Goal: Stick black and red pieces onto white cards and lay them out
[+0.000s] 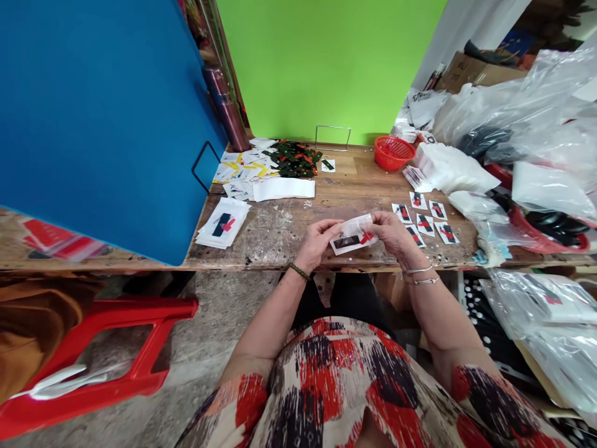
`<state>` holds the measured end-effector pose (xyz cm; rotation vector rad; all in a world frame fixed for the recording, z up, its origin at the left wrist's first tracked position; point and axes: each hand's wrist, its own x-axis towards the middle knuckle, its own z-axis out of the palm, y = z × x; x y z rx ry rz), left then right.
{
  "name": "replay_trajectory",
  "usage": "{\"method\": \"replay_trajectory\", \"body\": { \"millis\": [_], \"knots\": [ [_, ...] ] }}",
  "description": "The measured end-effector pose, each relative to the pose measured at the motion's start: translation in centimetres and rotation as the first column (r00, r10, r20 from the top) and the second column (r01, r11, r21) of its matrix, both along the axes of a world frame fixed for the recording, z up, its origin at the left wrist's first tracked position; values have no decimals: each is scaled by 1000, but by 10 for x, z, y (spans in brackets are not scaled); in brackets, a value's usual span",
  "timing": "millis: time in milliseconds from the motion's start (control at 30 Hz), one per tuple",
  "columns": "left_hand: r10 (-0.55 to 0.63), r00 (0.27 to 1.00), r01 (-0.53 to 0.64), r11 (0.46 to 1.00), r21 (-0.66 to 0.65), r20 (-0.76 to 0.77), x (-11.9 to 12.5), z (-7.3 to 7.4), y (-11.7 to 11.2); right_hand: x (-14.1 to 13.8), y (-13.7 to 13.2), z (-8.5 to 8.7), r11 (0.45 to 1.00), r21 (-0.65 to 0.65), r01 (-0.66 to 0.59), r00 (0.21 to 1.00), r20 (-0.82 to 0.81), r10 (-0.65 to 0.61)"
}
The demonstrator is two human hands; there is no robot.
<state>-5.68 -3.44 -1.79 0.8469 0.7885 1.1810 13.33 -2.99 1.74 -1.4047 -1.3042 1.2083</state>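
Both hands are on a small clear plastic packet (351,241) just above the table's front edge. A white card with a dark rectangle and a red piece shows in it. My left hand (318,242) pinches its left end. My right hand (390,231) grips the upper right corner, where the plastic is crumpled. Right of that hand lie several small white cards (425,224) with black and red pieces on them. To the left is a stack of flat packets (224,224) with a similar black and red look.
On the wooden table (280,224), a heap of dark green and orange pieces (298,158) lies behind a white strip (283,189). A red basket (394,152) stands at the back right, near a white stack (450,168) and plastic bags. Blue (102,112) and green (326,68) panels stand upright.
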Motion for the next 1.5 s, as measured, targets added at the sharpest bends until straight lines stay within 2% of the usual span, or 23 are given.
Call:
{"method": "replay_trajectory", "body": {
  "millis": [133,233,333,467,533,667,833,967,1033,1167,1267,1400,1500],
  "knots": [
    [-108,976,120,991,55,-190,-8,-4,2,-6,4,7,997,55,-59,987,151,50],
    [-73,968,94,992,79,-238,-12,-6,2,-3,10,14,986,-51,-160,976,140,166],
    [-47,947,101,982,157,-317,-17,-1,2,0,16,19,941,-163,-296,941,119,316],
    [-34,872,197,938,285,-489,-25,11,2,-6,23,23,934,-142,-327,897,263,354],
    [15,874,153,941,303,-485,-29,15,4,-11,23,26,935,-119,-335,900,252,355],
    [102,922,-4,967,255,-373,-35,15,5,-18,18,34,926,-108,-362,915,147,375],
    [135,927,-32,958,284,-349,-33,12,1,-31,11,32,926,38,-376,866,370,337],
    [246,871,-87,929,360,-425,-33,15,-7,-47,5,26,890,218,-400,813,533,235],
    [312,833,-127,912,391,-457,-38,18,-9,-54,5,22,869,281,-408,806,557,198],
    [361,767,-118,892,437,-530,-61,27,-11,-73,12,14,853,257,-454,833,462,304],
    [387,711,-100,881,462,-586,-85,42,-14,-97,22,11,852,236,-466,852,378,362],
    [540,641,-243,817,524,-545,-119,64,-19,-142,39,11,876,202,-437,892,225,393],
    [580,635,-334,801,496,-510,-148,65,-13,-174,50,8,869,139,-475,880,71,470]
  ]
}}
